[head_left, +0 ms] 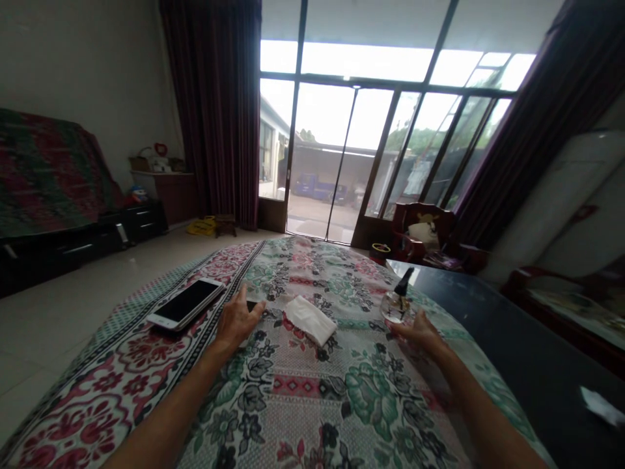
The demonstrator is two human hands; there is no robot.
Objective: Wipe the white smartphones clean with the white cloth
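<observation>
My left hand (238, 320) rests over the patterned cloth at centre left, thumb and fingers curved around a small dark object (251, 305). Most of that object is hidden, so its kind is unclear. On the right, my right hand (418, 333) is at a clear, rounded spray bottle (394, 307) with a black nozzle, its thumb and fingers around the lower part. The bottle looks upright, with liquid inside. Between both hands lies a folded white tissue (310, 319). Left of my left hand is a white phone (188, 303) with a dark screen, lying on something dark.
The floral tablecloth (312, 417) covers a rounded table. A dark glossy tabletop (493, 326) adjoins it on the right, with a white piece (603, 407) on it. Beyond stand glass doors (327, 169), curtains (215, 117) and a wooden chair (424, 228).
</observation>
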